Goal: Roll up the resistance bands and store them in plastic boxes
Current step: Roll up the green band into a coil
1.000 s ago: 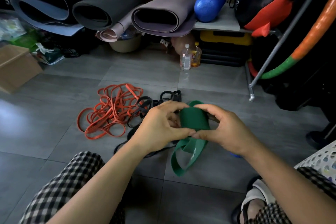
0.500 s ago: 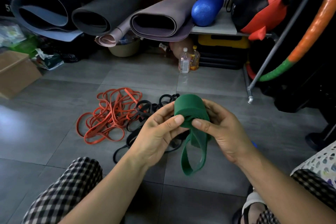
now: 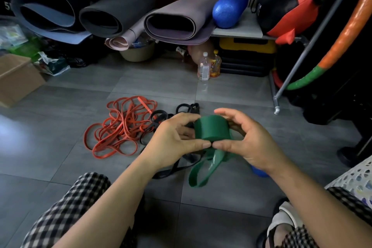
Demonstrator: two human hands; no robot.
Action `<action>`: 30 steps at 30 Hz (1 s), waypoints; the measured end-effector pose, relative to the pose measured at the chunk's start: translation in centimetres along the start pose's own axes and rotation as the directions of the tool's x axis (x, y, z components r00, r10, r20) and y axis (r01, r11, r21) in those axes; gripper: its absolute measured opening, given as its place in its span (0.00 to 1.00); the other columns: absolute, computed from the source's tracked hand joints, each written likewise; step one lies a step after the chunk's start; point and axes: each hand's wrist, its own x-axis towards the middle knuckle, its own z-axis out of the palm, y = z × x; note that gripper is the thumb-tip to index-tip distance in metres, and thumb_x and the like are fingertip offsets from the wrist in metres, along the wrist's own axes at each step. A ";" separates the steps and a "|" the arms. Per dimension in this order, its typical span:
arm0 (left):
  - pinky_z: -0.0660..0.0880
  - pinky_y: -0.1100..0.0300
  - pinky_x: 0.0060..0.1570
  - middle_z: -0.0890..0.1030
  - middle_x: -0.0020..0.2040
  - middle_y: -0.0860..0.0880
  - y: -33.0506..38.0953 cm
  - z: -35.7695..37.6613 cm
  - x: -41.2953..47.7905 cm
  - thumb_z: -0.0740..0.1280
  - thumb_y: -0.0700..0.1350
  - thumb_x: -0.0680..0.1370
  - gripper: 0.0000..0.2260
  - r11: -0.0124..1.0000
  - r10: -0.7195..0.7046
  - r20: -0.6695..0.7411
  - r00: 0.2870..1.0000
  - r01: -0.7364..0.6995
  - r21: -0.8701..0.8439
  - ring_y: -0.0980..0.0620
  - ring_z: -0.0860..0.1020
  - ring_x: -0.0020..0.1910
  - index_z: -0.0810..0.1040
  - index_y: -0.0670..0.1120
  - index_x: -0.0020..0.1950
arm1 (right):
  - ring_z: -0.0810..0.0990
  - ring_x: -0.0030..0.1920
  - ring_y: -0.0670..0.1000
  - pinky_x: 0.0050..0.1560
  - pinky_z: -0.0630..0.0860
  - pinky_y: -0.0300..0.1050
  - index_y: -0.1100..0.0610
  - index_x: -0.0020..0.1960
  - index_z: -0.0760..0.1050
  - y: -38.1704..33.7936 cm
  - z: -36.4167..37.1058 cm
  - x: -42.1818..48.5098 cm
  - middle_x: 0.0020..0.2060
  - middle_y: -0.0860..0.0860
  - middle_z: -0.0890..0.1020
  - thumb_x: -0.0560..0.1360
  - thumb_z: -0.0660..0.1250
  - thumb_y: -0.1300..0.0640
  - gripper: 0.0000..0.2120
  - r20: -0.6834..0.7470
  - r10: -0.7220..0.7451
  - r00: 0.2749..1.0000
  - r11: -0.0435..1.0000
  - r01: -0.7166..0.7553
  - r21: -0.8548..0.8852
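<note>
A wide green resistance band [image 3: 211, 130] is held above the floor, mostly wound into a thick roll, with a short loose loop hanging below it. My left hand [image 3: 175, 141] grips the roll's left side, thumb underneath. My right hand [image 3: 245, 141] grips its right side, and the two thumbs meet under the roll. A tangle of orange bands [image 3: 118, 127] lies on the grey tiles to the left. Black bands [image 3: 161, 119] lie beside it, partly hidden behind my hands. No plastic box is in view.
Rolled yoga mats [image 3: 177, 20] and a blue foam roller [image 3: 229, 8] fill the shelf at the back. Two bottles [image 3: 204, 66] stand on the floor. A cardboard box [image 3: 16, 78] sits far left, a metal rack leg [image 3: 276, 106] and hoop [image 3: 342, 36] at right. A white perforated basket [image 3: 354, 175] edges in at lower right.
The roll has been turned in my hands and more band wound on; the hanging loop is shorter. My hands shifted slightly right.
</note>
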 end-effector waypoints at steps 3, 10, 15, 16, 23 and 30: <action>0.77 0.64 0.43 0.84 0.48 0.49 0.0 0.5 -0.2 0.74 0.38 0.65 0.20 0.949 -0.015 -0.020 1.000 0.008 -0.315 0.53 0.82 0.45 0.77 0.46 0.56 | 0.74 0.61 0.42 0.62 0.70 0.37 0.40 0.58 0.72 0.2 -0.7 0.1 0.58 0.42 0.78 0.54 0.77 0.37 0.34 0.015 -0.007 1.000 0.986 0.004 0.169; 0.77 0.60 0.47 0.83 0.52 0.45 -0.2 1.4 -0.3 0.76 0.44 0.62 0.26 0.775 -0.006 -0.032 0.999 -0.015 -0.631 0.48 0.81 0.51 0.76 0.44 0.58 | 0.80 0.55 0.45 0.52 0.75 0.35 0.47 0.54 0.78 0.1 0.8 -0.1 0.52 0.44 0.83 0.56 0.79 0.44 0.27 -0.065 -0.021 0.998 0.901 0.048 0.432; 0.77 0.59 0.49 0.82 0.54 0.43 -0.9 2.0 -0.2 0.79 0.49 0.62 0.28 0.709 -0.024 -0.026 0.999 -0.001 -0.705 0.46 0.80 0.54 0.77 0.43 0.59 | 0.81 0.50 0.42 0.47 0.75 0.33 0.52 0.54 0.75 -0.5 1.7 -0.3 0.46 0.42 0.84 0.63 0.70 0.60 0.20 -0.097 0.006 0.995 0.879 0.041 0.475; 0.77 0.59 0.49 0.82 0.54 0.43 -0.9 1.9 -0.2 0.78 0.47 0.63 0.26 0.698 -0.032 -0.008 0.999 0.016 -0.715 0.46 0.80 0.55 0.77 0.42 0.59 | 0.82 0.49 0.42 0.47 0.76 0.32 0.52 0.54 0.75 -0.4 1.7 -0.2 0.45 0.42 0.84 0.62 0.69 0.60 0.20 -0.095 0.017 0.995 0.879 0.030 0.475; 0.73 0.59 0.60 0.72 0.63 0.53 -0.2 -0.9 0.4 0.76 0.46 0.66 0.33 0.986 -0.010 0.055 0.998 0.001 0.165 0.57 0.74 0.60 0.68 0.57 0.68 | 0.80 0.52 0.42 0.56 0.76 0.41 0.52 0.59 0.75 -0.2 0.5 -0.4 0.51 0.44 0.82 0.63 0.76 0.53 0.25 -0.026 0.032 0.999 0.996 -0.034 -0.081; 0.76 0.61 0.54 0.80 0.52 0.51 0.4 -0.6 0.2 0.76 0.36 0.66 0.22 0.991 0.113 -0.039 0.993 -0.110 0.079 0.57 0.78 0.53 0.76 0.56 0.53 | 0.71 0.59 0.42 0.60 0.67 0.34 0.38 0.59 0.70 -0.3 1.1 0.0 0.54 0.42 0.75 0.62 0.74 0.46 0.26 -0.040 -0.013 0.999 0.992 0.008 -0.129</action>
